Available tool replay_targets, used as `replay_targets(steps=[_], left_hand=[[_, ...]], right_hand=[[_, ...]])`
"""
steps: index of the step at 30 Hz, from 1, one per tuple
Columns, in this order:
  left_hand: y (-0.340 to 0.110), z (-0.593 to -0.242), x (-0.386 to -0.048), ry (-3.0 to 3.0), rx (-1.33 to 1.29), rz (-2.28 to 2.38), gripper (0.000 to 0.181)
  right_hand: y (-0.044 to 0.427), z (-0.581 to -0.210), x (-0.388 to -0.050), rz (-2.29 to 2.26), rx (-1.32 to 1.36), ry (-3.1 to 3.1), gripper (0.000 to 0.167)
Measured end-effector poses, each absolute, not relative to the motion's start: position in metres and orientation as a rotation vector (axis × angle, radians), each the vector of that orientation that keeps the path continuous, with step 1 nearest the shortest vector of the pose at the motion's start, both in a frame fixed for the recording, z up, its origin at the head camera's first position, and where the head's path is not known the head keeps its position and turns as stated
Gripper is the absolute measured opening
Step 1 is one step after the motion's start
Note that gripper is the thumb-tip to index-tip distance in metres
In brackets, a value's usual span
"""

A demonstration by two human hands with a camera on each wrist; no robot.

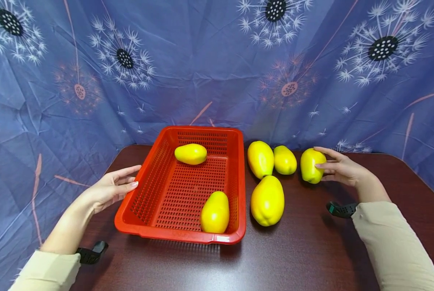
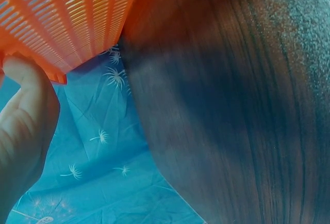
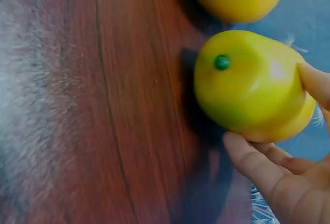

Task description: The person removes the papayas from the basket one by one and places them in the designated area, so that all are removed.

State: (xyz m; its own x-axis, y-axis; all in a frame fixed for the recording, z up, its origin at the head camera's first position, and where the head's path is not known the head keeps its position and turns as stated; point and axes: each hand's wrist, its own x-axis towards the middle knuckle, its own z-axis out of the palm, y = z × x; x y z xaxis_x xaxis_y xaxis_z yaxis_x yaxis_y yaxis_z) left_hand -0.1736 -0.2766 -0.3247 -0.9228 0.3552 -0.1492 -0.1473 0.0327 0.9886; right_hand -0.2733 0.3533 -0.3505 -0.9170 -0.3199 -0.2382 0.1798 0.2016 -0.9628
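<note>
A right hand [image 1: 344, 167] holds a yellow fruit [image 1: 309, 165] between thumb and fingertips at right of the frame, while the left hand [image 1: 107, 190] grips the red basket [image 1: 180, 237] by its rim, left of centre. The glossy fruit looks light and stiff — likely slick, hardly fragile — and is best taken round its broad middle. The basket's perforated wall may flex; its thicker rim should hold firmer.
</note>
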Motion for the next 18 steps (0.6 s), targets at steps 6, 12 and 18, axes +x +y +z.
replay_targets(steps=[6, 12, 18], left_hand=[[-0.277, -0.325, -0.174, 1.957, 0.200, 1.952, 0.070], [-0.277, -0.324, -0.173, 1.949, 0.200, 1.956, 0.071], [-0.276, -0.323, -0.172, 1.960, 0.193, 1.944, 0.073]], right_hand=[[0.346, -0.356, -0.291, -1.574, -0.116, 2.248, 0.070], [0.337, -0.353, -0.301, -1.543, -0.127, 2.251, 0.072], [0.334, -0.352, -0.307, -1.530, -0.129, 2.259, 0.071]])
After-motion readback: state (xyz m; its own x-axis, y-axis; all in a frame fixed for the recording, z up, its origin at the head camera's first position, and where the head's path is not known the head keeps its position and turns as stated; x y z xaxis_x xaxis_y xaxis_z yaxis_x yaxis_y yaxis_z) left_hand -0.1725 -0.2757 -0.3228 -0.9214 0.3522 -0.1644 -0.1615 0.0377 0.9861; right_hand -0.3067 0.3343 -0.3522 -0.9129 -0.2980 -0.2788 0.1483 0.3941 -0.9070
